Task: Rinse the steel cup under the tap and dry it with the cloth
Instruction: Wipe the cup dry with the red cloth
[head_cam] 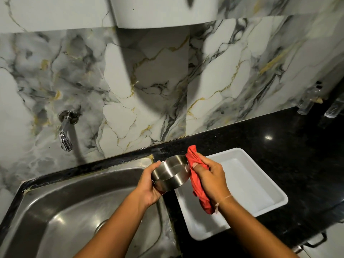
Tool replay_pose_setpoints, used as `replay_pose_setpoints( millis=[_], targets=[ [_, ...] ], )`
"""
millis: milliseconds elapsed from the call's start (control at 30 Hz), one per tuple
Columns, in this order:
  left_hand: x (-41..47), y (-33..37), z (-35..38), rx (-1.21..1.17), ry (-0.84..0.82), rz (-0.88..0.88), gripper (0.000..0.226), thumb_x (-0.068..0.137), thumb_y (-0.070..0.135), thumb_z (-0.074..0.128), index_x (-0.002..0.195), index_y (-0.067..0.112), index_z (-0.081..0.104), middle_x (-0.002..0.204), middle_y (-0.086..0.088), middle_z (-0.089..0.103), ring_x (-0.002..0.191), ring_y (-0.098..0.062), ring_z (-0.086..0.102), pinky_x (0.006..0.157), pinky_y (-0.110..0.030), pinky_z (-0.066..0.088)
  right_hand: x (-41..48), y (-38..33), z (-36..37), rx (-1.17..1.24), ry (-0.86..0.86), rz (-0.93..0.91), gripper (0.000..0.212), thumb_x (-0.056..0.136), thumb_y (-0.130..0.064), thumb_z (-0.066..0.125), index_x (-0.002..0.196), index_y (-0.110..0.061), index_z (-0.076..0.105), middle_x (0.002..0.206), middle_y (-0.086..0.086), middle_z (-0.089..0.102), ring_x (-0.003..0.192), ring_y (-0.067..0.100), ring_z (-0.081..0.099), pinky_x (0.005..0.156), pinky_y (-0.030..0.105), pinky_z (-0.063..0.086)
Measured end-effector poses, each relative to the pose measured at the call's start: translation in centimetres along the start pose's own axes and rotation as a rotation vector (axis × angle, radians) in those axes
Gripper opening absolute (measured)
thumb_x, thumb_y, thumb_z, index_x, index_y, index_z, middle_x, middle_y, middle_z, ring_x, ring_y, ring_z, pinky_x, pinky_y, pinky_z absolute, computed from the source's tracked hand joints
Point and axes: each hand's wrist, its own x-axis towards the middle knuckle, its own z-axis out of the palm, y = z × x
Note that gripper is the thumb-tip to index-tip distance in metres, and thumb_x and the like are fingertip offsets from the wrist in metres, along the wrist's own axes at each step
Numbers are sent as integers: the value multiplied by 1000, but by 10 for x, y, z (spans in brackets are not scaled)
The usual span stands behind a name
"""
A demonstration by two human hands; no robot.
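Observation:
My left hand (149, 187) grips a shiny steel cup (172, 174) by its base, holding it on its side above the right edge of the sink. My right hand (210, 179) is closed on a crumpled red cloth (195, 161) and presses it against the cup's right end, where the rim is hidden. The cloth's tail hangs down below my right wrist. The chrome tap (65, 131) sticks out of the marble wall at the left, well away from the cup, with no water visible from it.
A steel sink (74, 211) fills the lower left. A white plastic tray (256, 183) lies on the black granite counter (279, 142) to the right of my hands. Clear bottles (309, 101) stand at the far right against the wall.

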Motion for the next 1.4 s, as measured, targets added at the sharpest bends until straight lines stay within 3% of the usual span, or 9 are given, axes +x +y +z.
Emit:
replay_pose_setpoints(
  millis=[233, 400, 600, 800, 900, 1033, 1200, 1300, 1400],
  targets=[
    [-3, -1, -5, 24, 11, -97, 42, 95, 33, 57, 122, 1, 63, 123, -28, 68, 104, -36, 68, 88, -46, 57, -57, 12, 17, -156, 131, -230, 49, 89, -5, 69, 121, -42, 66, 95, -7, 70, 93, 4, 66, 83, 13, 54],
    [-5, 6, -7, 196, 29, -108, 29, 90, 33, 65, 103, 8, 69, 83, -18, 74, 78, -30, 69, 61, -38, 62, -26, 3, -8, 63, 126, -110, 39, 91, -9, 66, 120, -35, 73, 116, -7, 76, 112, 7, 69, 105, 39, 52],
    [-9, 4, 6, 298, 44, -76, 25, 87, 35, 66, 91, 12, 72, 73, -13, 76, 78, -29, 68, 68, -36, 55, -9, -17, -7, -49, -27, -80, 37, 88, -22, 65, 121, -38, 72, 117, -3, 77, 110, 6, 69, 108, 38, 51],
    [-7, -7, 10, 214, 170, 45, 19, 96, 27, 52, 94, 13, 64, 84, -12, 68, 79, -26, 63, 76, -39, 53, -64, 8, 18, -285, 151, -293, 44, 87, -18, 64, 127, -35, 68, 98, -10, 65, 90, 4, 64, 80, 9, 50],
    [-1, -16, 12, 198, 209, 78, 22, 97, 29, 49, 91, 14, 63, 75, -9, 67, 67, -22, 63, 62, -32, 56, -75, 20, 29, -369, 121, -309, 44, 84, -27, 60, 126, -36, 69, 104, -11, 65, 89, 1, 64, 75, 1, 48],
    [5, -24, 10, 188, 186, 94, 27, 96, 29, 46, 100, 13, 67, 72, -8, 73, 65, -21, 67, 57, -29, 56, -75, 23, 28, -273, 103, -316, 43, 85, -21, 63, 124, -37, 70, 104, -13, 67, 95, -1, 65, 79, 13, 56],
    [8, -29, -8, 124, 157, 26, 34, 97, 30, 50, 119, 9, 65, 114, -17, 73, 105, -32, 69, 87, -48, 57, -34, 37, -31, -62, 63, -201, 39, 87, -20, 67, 125, -29, 71, 112, -5, 74, 107, 8, 69, 97, 32, 55],
    [12, -42, -13, 115, 155, 23, 33, 100, 29, 48, 127, 16, 61, 115, -13, 72, 103, -30, 68, 86, -47, 56, 12, 69, -84, -173, 65, -115, 42, 91, -23, 65, 131, -36, 66, 127, -7, 71, 122, 11, 64, 109, 43, 48],
    [16, -56, -12, 144, 135, 24, 31, 101, 31, 44, 125, 24, 62, 110, -8, 72, 100, -27, 68, 77, -43, 56, 57, 99, -132, -439, 149, -39, 48, 88, -16, 65, 129, -41, 65, 121, -3, 70, 116, 18, 65, 105, 36, 49]
  ],
)
